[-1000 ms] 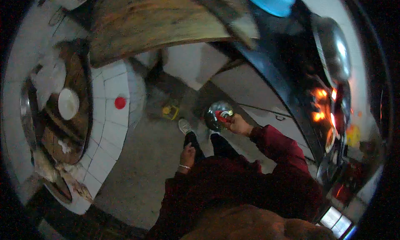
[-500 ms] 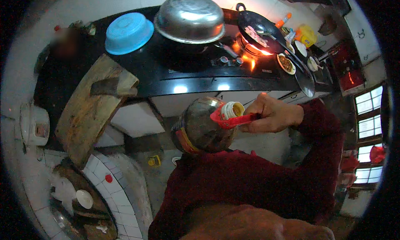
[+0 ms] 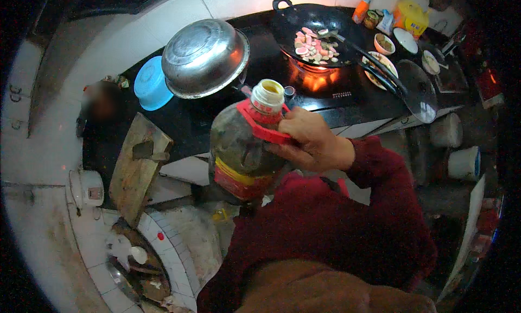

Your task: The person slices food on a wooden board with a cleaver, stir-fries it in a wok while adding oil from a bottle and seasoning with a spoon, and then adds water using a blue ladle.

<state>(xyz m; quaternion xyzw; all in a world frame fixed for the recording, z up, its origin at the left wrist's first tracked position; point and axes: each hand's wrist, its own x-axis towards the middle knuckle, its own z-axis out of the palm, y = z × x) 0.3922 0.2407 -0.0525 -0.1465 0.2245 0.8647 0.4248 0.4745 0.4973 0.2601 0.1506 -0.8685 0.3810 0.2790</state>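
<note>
Fingers (image 3: 296, 124) of the right hand (image 3: 321, 142) were clamped on the red handle (image 3: 269, 134) of an uncapped jug (image 3: 237, 142), held mouth-up before the bench's (image 3: 190, 117) front edge. A holding step, seemingly — any tilting would call for steadiness; the left hand was unseen.

Blk counter (image 3: 184, 128) w/ blue basin (image 3: 151, 86), orange btl (image 3: 363, 7), yellow pkg (image 3: 411, 16)

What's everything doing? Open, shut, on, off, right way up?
Big jug: uncapped, mouth up
Right hand: closed around red handle
Burner: lit
Wok: over the burner, sliced food inside
Spatula: resting in the wok
Metal basin: upside down
Cleaver: lying on the board
</note>
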